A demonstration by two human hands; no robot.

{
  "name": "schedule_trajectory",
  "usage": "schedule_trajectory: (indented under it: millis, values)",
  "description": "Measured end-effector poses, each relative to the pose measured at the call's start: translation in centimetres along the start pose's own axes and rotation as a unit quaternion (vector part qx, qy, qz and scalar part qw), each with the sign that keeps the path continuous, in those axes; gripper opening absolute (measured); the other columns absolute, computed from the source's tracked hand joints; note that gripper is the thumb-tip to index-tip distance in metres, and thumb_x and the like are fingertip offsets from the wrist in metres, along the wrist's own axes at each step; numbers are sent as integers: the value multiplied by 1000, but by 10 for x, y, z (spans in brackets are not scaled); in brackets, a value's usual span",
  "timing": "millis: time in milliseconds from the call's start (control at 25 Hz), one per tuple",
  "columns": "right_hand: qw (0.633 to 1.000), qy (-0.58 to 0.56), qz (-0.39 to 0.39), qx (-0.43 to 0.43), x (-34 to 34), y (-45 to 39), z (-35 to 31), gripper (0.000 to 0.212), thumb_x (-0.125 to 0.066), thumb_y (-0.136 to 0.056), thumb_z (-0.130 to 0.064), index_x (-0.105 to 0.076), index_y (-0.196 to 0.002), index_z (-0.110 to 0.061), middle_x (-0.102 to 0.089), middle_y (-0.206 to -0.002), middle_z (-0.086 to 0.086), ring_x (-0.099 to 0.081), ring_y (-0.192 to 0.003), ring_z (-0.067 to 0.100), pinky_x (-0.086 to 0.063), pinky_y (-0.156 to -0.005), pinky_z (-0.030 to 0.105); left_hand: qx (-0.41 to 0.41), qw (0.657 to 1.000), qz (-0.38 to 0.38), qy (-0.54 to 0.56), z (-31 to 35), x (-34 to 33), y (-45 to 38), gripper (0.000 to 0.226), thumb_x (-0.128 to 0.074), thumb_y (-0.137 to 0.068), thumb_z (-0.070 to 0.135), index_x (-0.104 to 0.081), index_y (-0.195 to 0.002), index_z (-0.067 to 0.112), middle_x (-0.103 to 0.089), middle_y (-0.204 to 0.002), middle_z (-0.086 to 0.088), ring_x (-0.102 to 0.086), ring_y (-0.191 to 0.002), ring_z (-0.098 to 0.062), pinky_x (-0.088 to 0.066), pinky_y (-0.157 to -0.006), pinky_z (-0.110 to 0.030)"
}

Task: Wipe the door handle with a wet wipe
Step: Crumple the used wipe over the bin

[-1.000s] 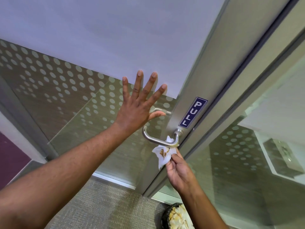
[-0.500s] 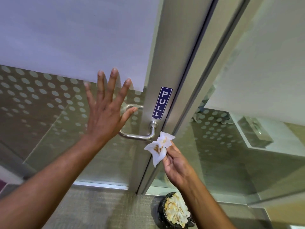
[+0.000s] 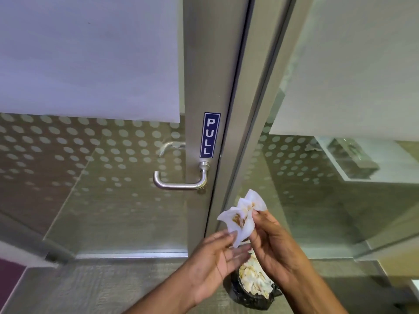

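A brushed-metal lever door handle (image 3: 181, 183) sticks out of the grey door frame, just below a blue PULL sign (image 3: 209, 134). Below and right of it, a crumpled white wet wipe (image 3: 241, 215) with brown stains is pinched between the fingers of my right hand (image 3: 275, 248). My left hand (image 3: 215, 261) is palm-up beside it, its fingertips touching the wipe's lower edge. Both hands are clear of the handle.
The glass door panel (image 3: 102, 189) has a dotted frosted film. A black-lined bin (image 3: 254, 288) full of used wipes stands on the carpet under my hands. A fixed glass pane (image 3: 317, 200) lies to the right of the frame.
My left hand has left the glass beside the handle and dropped down to the wipe. My right hand has drawn the wipe away from the handle, lower and to the right.
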State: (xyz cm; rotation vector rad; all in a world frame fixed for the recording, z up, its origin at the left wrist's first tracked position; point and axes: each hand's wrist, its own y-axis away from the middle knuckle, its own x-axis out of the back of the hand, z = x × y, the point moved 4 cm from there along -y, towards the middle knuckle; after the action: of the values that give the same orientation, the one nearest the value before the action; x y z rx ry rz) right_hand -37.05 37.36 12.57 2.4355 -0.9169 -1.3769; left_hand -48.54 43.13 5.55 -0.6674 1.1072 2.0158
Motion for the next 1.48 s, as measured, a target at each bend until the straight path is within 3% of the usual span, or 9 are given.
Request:
schedule_trajectory:
  millis: [120,320,560,760,840,960,1040,1360,1480]
  values:
    - [967,175,92,158,26,5,-15,21,-68,-88,8,-79,-100,-5,-82,-101,17,-79,-83,20,-64,-73,29,-66,991,82,-83,12,-4,-8,18,-77,-89,-1,-80,-107,0,-84,-102,-19,-78,-73,-17,-65,-67,-26]
    - [778,471,162,383,39,29,-35,33,-71,-86,15,-82,-85,-16,-76,-98,2,-72,-92,7,-52,-76,11,-149,975,49,-158,14,-28,-11,16,-72,-86,14,-87,-91,13,-84,-111,-12,-82,-95,-25,-67,-83,-32]
    - [864,345,167,326,63,38,-39,31,-75,-88,8,-75,-108,-16,-82,-87,6,-77,-79,17,-60,-70,23,-273,858,-48,-432,5,-71,-14,39,-66,-94,21,-83,-103,55,-62,-129,30,-70,-117,-3,-55,-93,-14]
    - [910,297,136,256,90,44,-46,36,-67,-95,8,-66,-119,-19,-85,-90,9,-80,-79,16,-61,-70,26,-255,854,-4,-453,-7,-68,-40,47,-80,-84,-7,-83,-101,37,-85,-103,10,-79,-90,-10,-62,-79,-28]
    - [857,400,138,294,98,52,-53,32,-64,-98,3,-69,-117,-22,-84,-101,0,-78,-90,10,-60,-74,29,-242,853,18,-462,-15,-69,-46,43,-81,-80,-11,-84,-102,27,-86,-96,1,-77,-84,-13,-62,-77,-30]
    - [655,628,37,417,96,65,-62,36,-63,-100,1,-73,-124,-24,-69,-131,-9,-65,-121,9,-51,-99,23,-251,810,35,-528,-26,-77,-52,34,-82,-78,-10,-82,-88,23,-77,-94,5,-70,-76,0,-54,-72,-19]
    - [613,691,-36,382,103,61,-63,36,-63,-100,-1,-73,-128,-21,-65,-140,-7,-58,-130,8,-44,-108,23,-236,804,33,-545,-33,-82,-57,39,-83,-78,-9,-77,-81,29,-72,-94,7,-70,-75,2,-52,-71,-16]
    - [815,522,59,246,175,37,-81,26,-83,-83,-30,-79,-109,-30,-81,-109,-10,-76,-107,14,-60,-98,43,-183,904,64,-382,-65,-87,-83,29,-89,-83,1,-76,-83,26,-83,-83,9,-80,-80,-5,-59,-69,-16]
    - [813,521,89,244,198,27,-81,27,-87,-79,-23,-77,-103,-30,-81,-99,-5,-79,-97,17,-64,-90,44,-114,945,49,-302,-83,-84,-99,19,-80,-94,5,-77,-97,23,-85,-87,3,-81,-83,-9,-62,-71,-20]
